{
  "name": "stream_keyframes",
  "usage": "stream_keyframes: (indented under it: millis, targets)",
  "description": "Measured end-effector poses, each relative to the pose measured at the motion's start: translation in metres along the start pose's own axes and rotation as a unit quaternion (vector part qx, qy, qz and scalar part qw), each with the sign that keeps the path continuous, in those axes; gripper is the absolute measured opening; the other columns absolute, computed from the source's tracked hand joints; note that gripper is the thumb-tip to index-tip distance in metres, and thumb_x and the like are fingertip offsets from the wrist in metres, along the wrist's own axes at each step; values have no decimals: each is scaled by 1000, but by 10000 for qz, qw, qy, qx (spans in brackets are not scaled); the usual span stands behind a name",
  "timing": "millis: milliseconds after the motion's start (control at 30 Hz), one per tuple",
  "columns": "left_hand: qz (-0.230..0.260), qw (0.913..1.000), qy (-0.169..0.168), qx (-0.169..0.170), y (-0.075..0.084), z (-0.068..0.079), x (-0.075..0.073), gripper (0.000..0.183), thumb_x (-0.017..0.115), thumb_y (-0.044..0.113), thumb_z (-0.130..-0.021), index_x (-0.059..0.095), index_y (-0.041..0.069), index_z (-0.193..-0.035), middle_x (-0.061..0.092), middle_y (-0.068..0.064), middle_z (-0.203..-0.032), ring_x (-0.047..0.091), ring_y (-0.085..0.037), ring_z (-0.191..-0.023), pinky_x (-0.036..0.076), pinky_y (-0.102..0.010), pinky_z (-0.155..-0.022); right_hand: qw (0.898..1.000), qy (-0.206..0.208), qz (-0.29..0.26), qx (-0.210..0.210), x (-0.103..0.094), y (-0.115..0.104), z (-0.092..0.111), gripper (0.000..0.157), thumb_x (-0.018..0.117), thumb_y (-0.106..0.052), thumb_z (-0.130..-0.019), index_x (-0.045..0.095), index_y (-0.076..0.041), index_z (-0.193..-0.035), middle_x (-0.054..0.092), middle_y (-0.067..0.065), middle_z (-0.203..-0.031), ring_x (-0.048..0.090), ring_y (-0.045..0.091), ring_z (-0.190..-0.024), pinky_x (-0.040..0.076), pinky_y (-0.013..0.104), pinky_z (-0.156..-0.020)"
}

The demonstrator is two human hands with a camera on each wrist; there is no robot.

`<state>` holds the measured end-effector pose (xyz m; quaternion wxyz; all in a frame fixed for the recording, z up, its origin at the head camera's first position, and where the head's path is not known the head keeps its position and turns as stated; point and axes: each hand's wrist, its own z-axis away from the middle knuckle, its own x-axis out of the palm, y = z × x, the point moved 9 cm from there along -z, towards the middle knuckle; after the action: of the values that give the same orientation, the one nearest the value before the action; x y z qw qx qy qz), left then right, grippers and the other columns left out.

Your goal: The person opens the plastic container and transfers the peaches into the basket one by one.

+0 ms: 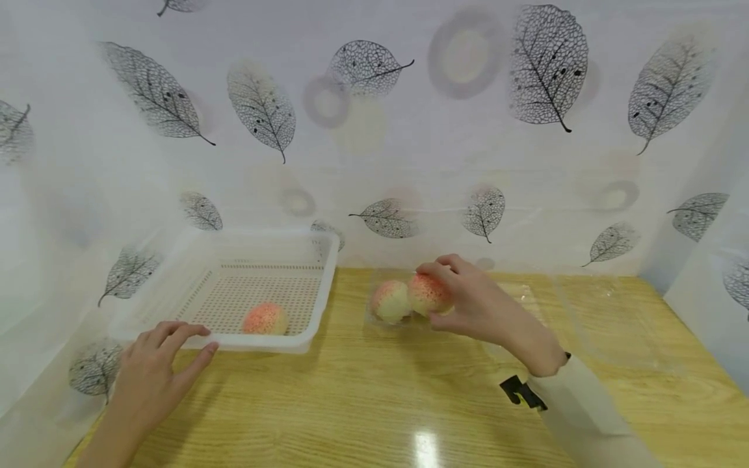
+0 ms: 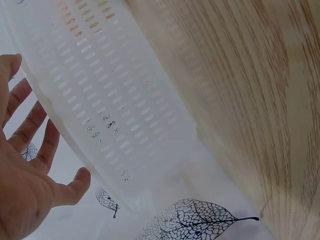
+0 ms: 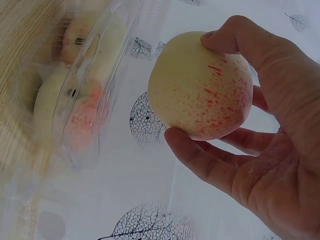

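My right hand [image 1: 476, 302] grips a yellow peach with red speckles [image 1: 430, 294], thumb on one side and fingers on the other. The right wrist view shows this peach [image 3: 200, 85] held beside a clear plastic box [image 3: 82, 95]. More pale peaches [image 3: 47, 107] sit inside that box; in the head view one peach [image 1: 391, 301] shows in it, just left of the held one. My left hand [image 1: 153, 364] is at the near left rim of a white plastic basket [image 1: 320, 312], its fingers loosely bent along the edge. One peach [image 1: 265, 319] lies in the basket near its front wall.
Right of my right hand, clear plastic pieces [image 1: 608, 318] lie on the wooden table [image 1: 351, 403]. A white sheet with printed leaves [image 1: 386, 149] hangs behind and at both sides. A black strap clip [image 1: 523, 392] dangles at my right sleeve.
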<state>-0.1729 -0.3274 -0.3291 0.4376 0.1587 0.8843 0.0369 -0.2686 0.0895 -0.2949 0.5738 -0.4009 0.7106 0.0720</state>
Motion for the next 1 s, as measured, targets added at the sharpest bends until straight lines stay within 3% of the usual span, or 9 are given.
stream_keyframes:
  millis: [233, 733, 1000]
  targets:
    - [14, 10000, 51, 52, 1, 0, 0, 27, 85, 23, -81, 73, 16, -104, 67, -14, -107, 61, -46, -94, 40, -68, -76, 9998, 92, 32, -180, 3, -10, -9, 66, 85, -19, -73, 61, -15, -135, 60, 12, -127, 63, 25, -105, 58, 40, -85]
    - [26, 9996, 184, 203, 2, -1, -3, 26, 85, 22, -80, 73, 16, -102, 68, -12, -104, 63, -44, -90, 42, -67, -74, 9992, 38, -75, -400, 15, -26, -27, 65, 85, -18, -75, 61, -14, -135, 59, 12, -127, 63, 25, -104, 60, 35, -81]
    - [95, 9999, 91, 66, 1, -1, -2, 26, 85, 21, -81, 73, 16, -103, 68, -13, -105, 61, -45, -94, 39, -68, -77, 9988, -94, -118, -472, 22, -36, -36, 63, 84, -18, -78, 60, -18, -136, 59, 12, -129, 64, 26, -105, 59, 39, -85]
